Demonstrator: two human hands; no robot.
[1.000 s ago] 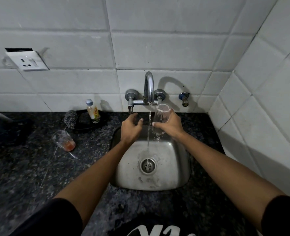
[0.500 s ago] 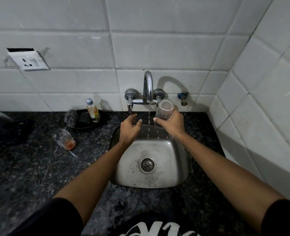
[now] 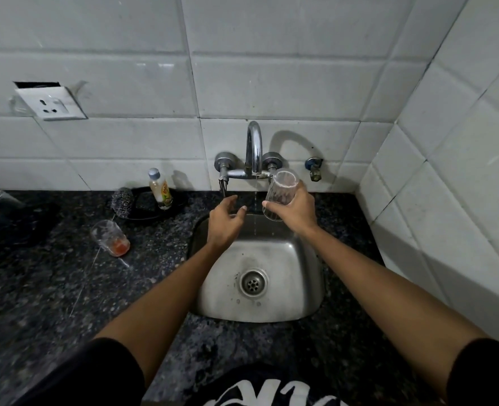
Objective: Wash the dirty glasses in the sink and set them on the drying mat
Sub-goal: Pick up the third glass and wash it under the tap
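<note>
two glasses – right hand point(image 3: 296, 210) grips one point(image 3: 280, 194), left hand point(image 3: 224, 222) loose, one dirty point(image 3: 110, 237) on counter point(image 3: 51, 288).

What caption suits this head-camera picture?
Right hand holds a clear glass beside the faucet's thin trickle; left hand hovers open.

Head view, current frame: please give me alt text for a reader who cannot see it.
Over a small steel sink, the right hand grips a clear glass beside a thin trickle from the tap, while the left hand hovers open. A dirty glass with orange residue stands on the dark counter.
</note>
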